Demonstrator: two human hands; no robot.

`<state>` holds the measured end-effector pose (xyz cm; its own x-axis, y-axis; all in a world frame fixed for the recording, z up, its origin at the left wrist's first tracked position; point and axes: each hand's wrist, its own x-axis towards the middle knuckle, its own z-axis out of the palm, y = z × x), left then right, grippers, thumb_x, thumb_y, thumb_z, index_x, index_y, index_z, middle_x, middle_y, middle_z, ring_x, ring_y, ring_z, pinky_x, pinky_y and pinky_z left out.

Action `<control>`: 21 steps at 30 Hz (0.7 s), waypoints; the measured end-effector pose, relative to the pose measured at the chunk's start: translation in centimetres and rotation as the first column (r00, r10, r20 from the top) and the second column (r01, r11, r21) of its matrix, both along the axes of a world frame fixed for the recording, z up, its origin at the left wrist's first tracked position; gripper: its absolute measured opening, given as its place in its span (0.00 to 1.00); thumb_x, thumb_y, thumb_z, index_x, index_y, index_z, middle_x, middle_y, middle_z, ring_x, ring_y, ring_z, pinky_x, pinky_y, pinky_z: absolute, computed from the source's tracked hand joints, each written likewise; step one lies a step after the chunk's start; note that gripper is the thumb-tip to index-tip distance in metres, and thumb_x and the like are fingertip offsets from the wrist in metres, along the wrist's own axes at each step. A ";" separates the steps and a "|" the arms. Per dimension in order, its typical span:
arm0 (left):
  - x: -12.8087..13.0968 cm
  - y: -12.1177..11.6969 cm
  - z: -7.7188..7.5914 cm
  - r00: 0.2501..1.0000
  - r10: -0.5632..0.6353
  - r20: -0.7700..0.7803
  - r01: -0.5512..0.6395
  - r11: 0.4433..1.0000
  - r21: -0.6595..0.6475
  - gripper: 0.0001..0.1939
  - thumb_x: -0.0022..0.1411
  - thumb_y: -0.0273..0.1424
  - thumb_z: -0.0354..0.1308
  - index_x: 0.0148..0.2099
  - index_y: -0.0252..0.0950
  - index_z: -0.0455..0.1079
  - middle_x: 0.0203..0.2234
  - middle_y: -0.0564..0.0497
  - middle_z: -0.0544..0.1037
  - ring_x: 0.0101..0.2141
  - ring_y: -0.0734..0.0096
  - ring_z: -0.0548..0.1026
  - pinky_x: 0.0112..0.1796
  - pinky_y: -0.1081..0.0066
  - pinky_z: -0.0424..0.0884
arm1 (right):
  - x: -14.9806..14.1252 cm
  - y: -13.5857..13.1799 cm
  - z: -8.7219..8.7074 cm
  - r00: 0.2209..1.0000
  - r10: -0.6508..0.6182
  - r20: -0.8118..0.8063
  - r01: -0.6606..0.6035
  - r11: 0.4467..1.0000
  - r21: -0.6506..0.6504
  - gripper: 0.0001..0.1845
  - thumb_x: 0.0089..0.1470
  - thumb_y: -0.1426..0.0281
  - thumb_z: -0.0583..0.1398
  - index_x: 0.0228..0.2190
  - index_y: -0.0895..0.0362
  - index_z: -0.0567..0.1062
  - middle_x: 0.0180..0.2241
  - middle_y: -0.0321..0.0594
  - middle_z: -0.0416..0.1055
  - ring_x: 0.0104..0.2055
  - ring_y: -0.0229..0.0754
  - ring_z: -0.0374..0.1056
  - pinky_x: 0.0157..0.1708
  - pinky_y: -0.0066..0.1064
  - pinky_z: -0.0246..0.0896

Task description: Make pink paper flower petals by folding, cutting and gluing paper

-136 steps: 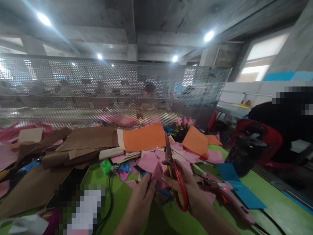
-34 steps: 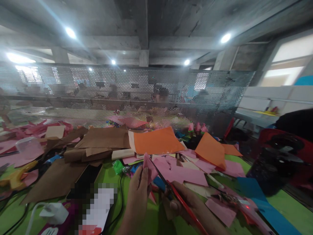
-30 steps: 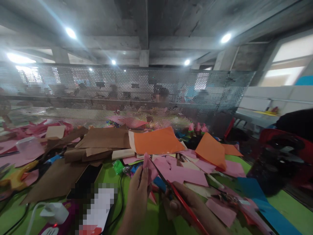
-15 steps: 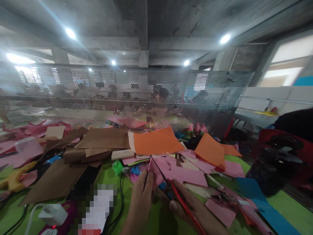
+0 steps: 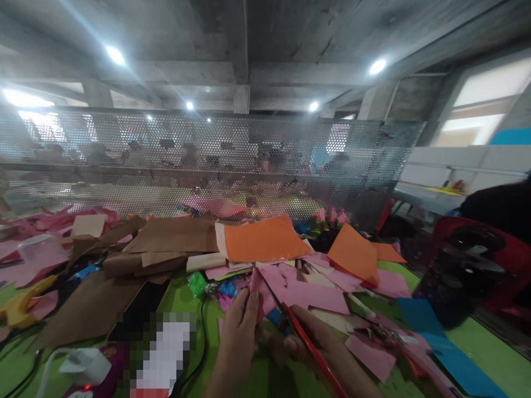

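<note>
My right hand (image 5: 321,345) is closed around the red handles of a pair of scissors (image 5: 305,331), whose dark blades point up and to the left. Between the fingers and thumb of my left hand (image 5: 240,326) is a piece of pink felt (image 5: 257,287), pinched close to the blades. The blades lie along or across the felt; I cannot tell whether they have cut into it. More pink felt sheets (image 5: 317,296) lie just behind on the green table. A green plastic-wrapped bundle (image 5: 197,283) sits left of my left hand.
Orange sheets (image 5: 261,237) and brown sheets (image 5: 178,232) are piled at the back before a perforated metal screen (image 5: 166,166). A white charger (image 5: 85,365), a dark phone (image 5: 143,307) and a yellow-handled tool (image 5: 20,307) lie left. A blue strip (image 5: 448,348) lies right.
The whole view has shifted slightly to the left. Both hands, the felt and the scissors keep nearly the same positions relative to one another.
</note>
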<state>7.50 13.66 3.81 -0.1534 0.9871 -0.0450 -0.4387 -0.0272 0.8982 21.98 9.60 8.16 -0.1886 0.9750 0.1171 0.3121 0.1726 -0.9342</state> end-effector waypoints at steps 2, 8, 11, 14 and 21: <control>-0.3 -0.1 0.3 0.999 -0.019 -0.034 0.018 0.999 -0.038 0.22 0.43 0.50 0.69 0.31 0.39 0.70 0.15 0.58 0.65 0.18 0.74 0.65 0.16 0.75 0.57 | 0.0 0.2 0.0 0.999 0.019 -0.039 -0.021 0.999 -0.049 0.16 0.48 0.55 0.62 0.26 0.55 0.68 0.21 0.30 0.61 0.22 0.36 0.59 0.23 0.26 0.57; -0.4 -0.5 1.4 0.997 -0.070 -0.043 0.066 0.995 -0.072 0.24 0.43 0.52 0.67 0.33 0.38 0.70 0.16 0.59 0.64 0.17 0.76 0.64 0.16 0.77 0.56 | 0.0 0.6 -0.3 0.996 0.052 -0.068 -0.057 0.997 -0.061 0.20 0.47 0.51 0.62 0.26 0.55 0.67 0.20 0.30 0.60 0.22 0.35 0.59 0.23 0.26 0.58; -0.4 -0.6 1.6 0.996 -0.076 -0.050 0.073 0.995 -0.062 0.24 0.44 0.52 0.67 0.32 0.38 0.70 0.16 0.59 0.64 0.17 0.77 0.63 0.16 0.77 0.55 | 0.0 0.8 -0.5 0.997 0.034 -0.072 -0.040 0.995 -0.095 0.19 0.48 0.52 0.61 0.26 0.55 0.66 0.20 0.30 0.62 0.22 0.37 0.63 0.23 0.27 0.59; -0.5 -0.6 1.5 0.996 -0.045 -0.072 0.042 0.998 -0.047 0.23 0.43 0.52 0.68 0.31 0.39 0.69 0.16 0.59 0.65 0.17 0.76 0.64 0.16 0.76 0.56 | 0.1 1.0 -0.8 1.000 0.009 -0.017 -0.010 0.997 -0.083 0.17 0.47 0.54 0.62 0.24 0.54 0.66 0.19 0.31 0.62 0.23 0.39 0.64 0.23 0.27 0.58; -0.2 -0.3 0.7 0.997 -0.013 -0.080 0.008 0.998 -0.056 0.24 0.45 0.52 0.66 0.36 0.39 0.71 0.18 0.57 0.67 0.21 0.71 0.67 0.20 0.75 0.59 | 0.8 1.4 -1.0 1.000 -0.024 -0.004 0.024 1.000 -0.002 0.20 0.45 0.52 0.63 0.25 0.55 0.67 0.18 0.29 0.61 0.21 0.36 0.60 0.20 0.25 0.56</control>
<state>7.27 13.35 4.53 -0.1485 0.9850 -0.0881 -0.3649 0.0283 0.9306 22.75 10.96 7.13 -0.1646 0.9795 0.1158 0.3128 0.1632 -0.9357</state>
